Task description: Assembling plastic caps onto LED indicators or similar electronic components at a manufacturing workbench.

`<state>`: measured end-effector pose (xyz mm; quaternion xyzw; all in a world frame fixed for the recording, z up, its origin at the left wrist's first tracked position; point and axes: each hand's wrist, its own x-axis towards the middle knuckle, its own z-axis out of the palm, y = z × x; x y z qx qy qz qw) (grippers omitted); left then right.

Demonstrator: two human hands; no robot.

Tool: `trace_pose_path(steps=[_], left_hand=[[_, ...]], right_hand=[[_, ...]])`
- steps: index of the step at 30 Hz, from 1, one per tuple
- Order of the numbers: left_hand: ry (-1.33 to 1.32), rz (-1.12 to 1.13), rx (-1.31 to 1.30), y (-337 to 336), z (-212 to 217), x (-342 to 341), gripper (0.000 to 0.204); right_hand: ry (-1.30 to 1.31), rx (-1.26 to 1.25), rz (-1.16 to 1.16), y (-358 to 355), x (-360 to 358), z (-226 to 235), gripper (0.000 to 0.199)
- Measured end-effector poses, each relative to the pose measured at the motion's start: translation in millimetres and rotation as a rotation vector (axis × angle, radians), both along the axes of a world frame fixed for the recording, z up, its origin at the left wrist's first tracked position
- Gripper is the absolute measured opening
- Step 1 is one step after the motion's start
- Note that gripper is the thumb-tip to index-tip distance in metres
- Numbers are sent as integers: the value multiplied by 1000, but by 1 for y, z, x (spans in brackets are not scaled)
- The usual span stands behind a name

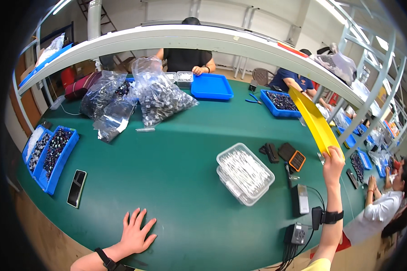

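My left hand point(138, 231) lies flat on the green table point(167, 180) near its front edge, fingers spread, holding nothing. At the right, my right hand point(333, 167) grips the near end of a long yellow tray point(314, 118). The tray stretches away from me toward the far right, and its far end reaches near a co-worker. In front of me, right of the middle, two clear plastic boxes point(263, 184) are stacked at an angle. White cotton swabs point(244, 170) fill the upper box.
At the left are a phone point(77, 189) and blue bins point(60, 156) of small dark parts. Bulging plastic bags point(160, 101), a blue tray point(211, 86) and pliers point(253, 100) lie farther back. Devices point(299, 198) with cables stand by my right forearm. A white shelf point(167, 39) spans overhead; co-workers sit beyond.
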<state>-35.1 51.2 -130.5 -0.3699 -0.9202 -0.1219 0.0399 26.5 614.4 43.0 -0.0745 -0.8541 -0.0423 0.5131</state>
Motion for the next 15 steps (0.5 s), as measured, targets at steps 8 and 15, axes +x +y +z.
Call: trace_pose_path(steps=[8, 15], left_hand=[[-442, 186, 949, -31, -24, -13, 52], [-1444, -181, 1826, -60, 88, -14, 76]], right_hand=[[-53, 280, 477, -190, 108, 14, 14], [-281, 409, 901, -304, 109, -38, 14]])
